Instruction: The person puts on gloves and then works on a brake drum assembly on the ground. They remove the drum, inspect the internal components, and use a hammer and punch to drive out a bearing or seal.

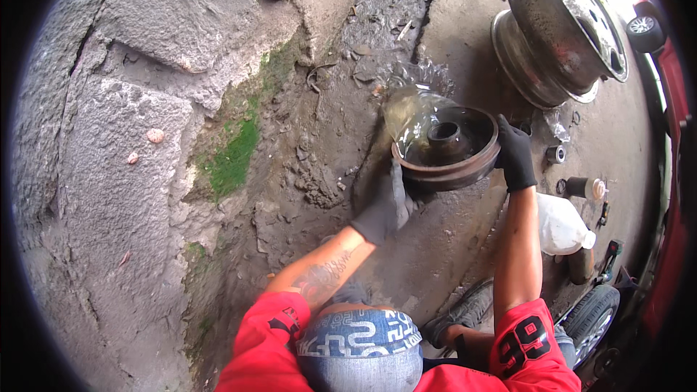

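Observation:
A round metal brake drum (449, 176) with a hub in its middle is held tilted between my two hands, over the dirty ground. From its far left rim a sheet of clear, yellowish liquid (410, 110) spills toward the muddy channel (319, 167). My left hand (385, 207), in a dark grey glove, supports the drum's near left side. On the right rim, my right hand (516, 157) grips with a black glove. The left fingertips are partly hidden by the drum.
Two stacked steel wheel rims (541, 51) stand beyond the drum at right. A small metal ring (556, 154), a grey cylinder (577, 187) and a white plastic jug (560, 225) lie nearer. A tyre (594, 319) is at lower right, a rough wall (116, 174) at left.

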`<state>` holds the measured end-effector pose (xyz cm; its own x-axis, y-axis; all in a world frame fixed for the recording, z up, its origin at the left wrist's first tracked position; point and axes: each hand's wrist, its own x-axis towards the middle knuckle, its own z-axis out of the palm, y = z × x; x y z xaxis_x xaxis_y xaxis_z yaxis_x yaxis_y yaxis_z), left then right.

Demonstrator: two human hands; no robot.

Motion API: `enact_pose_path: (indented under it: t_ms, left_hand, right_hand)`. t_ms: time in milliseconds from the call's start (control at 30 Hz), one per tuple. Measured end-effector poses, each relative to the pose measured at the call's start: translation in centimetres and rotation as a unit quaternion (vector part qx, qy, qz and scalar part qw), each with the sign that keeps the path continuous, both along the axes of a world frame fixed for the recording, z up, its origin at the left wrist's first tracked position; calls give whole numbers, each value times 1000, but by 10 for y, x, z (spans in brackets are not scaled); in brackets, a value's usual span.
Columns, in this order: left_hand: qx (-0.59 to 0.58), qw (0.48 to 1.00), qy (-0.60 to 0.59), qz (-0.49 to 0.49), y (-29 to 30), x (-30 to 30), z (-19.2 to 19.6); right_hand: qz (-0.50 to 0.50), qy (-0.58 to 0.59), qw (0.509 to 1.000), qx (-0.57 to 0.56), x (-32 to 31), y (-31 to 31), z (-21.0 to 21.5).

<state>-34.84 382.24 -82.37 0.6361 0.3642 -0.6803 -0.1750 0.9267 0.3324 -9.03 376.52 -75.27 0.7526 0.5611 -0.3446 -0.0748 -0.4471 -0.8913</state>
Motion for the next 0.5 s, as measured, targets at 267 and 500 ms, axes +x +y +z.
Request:
enact_pose_path:
  t_ms: [267, 500]
  left_hand:
    - [-79, 993, -70, 56, 3, 14, 31]
    - [-42, 988, 75, -129, 22, -17, 57]
  right_hand:
    - [291, -337, 886, -130, 43, 65, 11]
    - [553, -493, 628, -238, 31, 176, 38]
